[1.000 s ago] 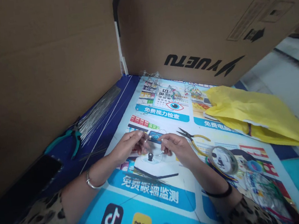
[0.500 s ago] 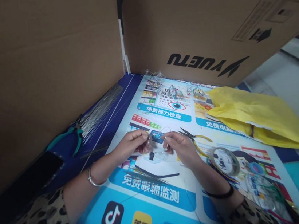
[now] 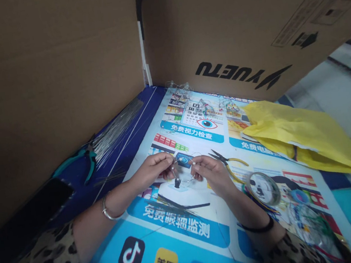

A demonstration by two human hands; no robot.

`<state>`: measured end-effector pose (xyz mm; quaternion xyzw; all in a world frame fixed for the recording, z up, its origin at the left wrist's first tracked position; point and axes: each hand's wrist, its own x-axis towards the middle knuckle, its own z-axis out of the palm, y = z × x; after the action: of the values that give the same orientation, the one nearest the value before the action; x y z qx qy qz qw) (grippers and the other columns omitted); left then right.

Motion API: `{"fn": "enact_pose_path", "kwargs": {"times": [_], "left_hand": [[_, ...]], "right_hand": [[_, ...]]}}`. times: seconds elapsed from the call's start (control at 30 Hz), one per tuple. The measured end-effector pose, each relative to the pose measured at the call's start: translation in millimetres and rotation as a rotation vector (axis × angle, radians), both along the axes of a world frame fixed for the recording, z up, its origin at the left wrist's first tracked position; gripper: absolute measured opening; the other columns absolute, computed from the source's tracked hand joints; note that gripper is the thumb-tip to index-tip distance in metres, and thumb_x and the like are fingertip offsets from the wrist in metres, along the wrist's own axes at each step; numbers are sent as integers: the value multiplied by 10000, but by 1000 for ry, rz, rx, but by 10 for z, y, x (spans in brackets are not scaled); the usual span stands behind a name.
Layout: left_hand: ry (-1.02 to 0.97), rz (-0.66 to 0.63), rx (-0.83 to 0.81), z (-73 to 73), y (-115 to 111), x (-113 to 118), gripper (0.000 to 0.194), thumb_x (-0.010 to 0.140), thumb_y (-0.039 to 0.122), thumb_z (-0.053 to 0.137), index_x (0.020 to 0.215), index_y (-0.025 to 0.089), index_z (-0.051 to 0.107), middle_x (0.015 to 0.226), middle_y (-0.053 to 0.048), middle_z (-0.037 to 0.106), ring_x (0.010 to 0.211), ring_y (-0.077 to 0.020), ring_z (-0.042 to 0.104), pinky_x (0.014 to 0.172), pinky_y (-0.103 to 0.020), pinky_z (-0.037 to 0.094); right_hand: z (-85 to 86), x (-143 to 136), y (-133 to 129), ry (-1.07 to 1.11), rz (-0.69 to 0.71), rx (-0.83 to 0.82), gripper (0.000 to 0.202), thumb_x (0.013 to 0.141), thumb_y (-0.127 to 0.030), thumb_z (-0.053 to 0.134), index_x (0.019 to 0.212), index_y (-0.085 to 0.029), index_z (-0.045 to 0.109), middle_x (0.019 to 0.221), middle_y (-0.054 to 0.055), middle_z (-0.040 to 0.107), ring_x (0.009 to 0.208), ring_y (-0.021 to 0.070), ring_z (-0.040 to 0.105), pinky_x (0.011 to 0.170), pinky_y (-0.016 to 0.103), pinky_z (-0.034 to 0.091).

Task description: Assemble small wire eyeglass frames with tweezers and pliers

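Between my two hands is a thin wire ring (image 3: 187,181) with small pale beads or bends along it, held above the printed sheet. My left hand (image 3: 159,167) pinches its left side between thumb and fingers. On the other side, my right hand (image 3: 209,170) is closed on the ring's right part. A fine loose wire end arcs up near the right fingertips. Yellow-handled pliers (image 3: 230,163) lie just beyond my right hand. Below the ring, several short dark wires (image 3: 175,205) rest on the sheet.
Teal-handled pliers (image 3: 91,164) and a bundle of straight wires (image 3: 117,130) lie at the left. At the right are a clear spool (image 3: 263,189), a bag of coloured wire (image 3: 314,225) and a yellow pouch (image 3: 308,131). Cardboard walls (image 3: 213,27) enclose the back; wire pieces (image 3: 205,108) lie before them.
The wire ring has turned slightly and now shows as a rounder loop between my fingers. Both hands stay nearly in place; the right fingers have shifted a little.
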<state>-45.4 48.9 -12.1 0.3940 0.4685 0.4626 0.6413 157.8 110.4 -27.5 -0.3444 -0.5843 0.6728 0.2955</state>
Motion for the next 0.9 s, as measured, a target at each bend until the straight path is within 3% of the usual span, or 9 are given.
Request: {"fn": "enact_pose_path", "kwargs": {"times": [0.3,0.5,0.73,0.9], "left_hand": [[103,37,15,61,0,12,253,796,412,561,797,159,560,615,7,602,524,-86,532,496,-190,389],[167,5,118,103,-5,9,258,817,403,525,772,153,568,645,-1,597,488,-67,452,445,-179,329],[217,-1,156,109,-16,5,223,799,375,557,833,160,605,746,-16,618,557,-82,498,484,-188,369],[270,25,196,53,-11,10,249,750,333,622,909,142,617,815,-43,641,709,-131,567,619,-227,447]], "right_hand": [[34,-3,-3,7,-3,35,241,739,-371,631,898,-190,625,618,-7,610,531,99,529,496,229,407],[73,-8,-13,3,-22,50,226,715,-354,655,873,-194,640,613,-15,605,536,94,535,514,229,427],[49,-17,-31,1,-79,93,203,696,-321,677,859,-206,644,632,-21,594,561,100,539,554,251,467],[14,-27,-61,-73,-79,216,198,720,-307,655,887,-201,640,645,-15,592,561,106,538,544,251,462]]}}
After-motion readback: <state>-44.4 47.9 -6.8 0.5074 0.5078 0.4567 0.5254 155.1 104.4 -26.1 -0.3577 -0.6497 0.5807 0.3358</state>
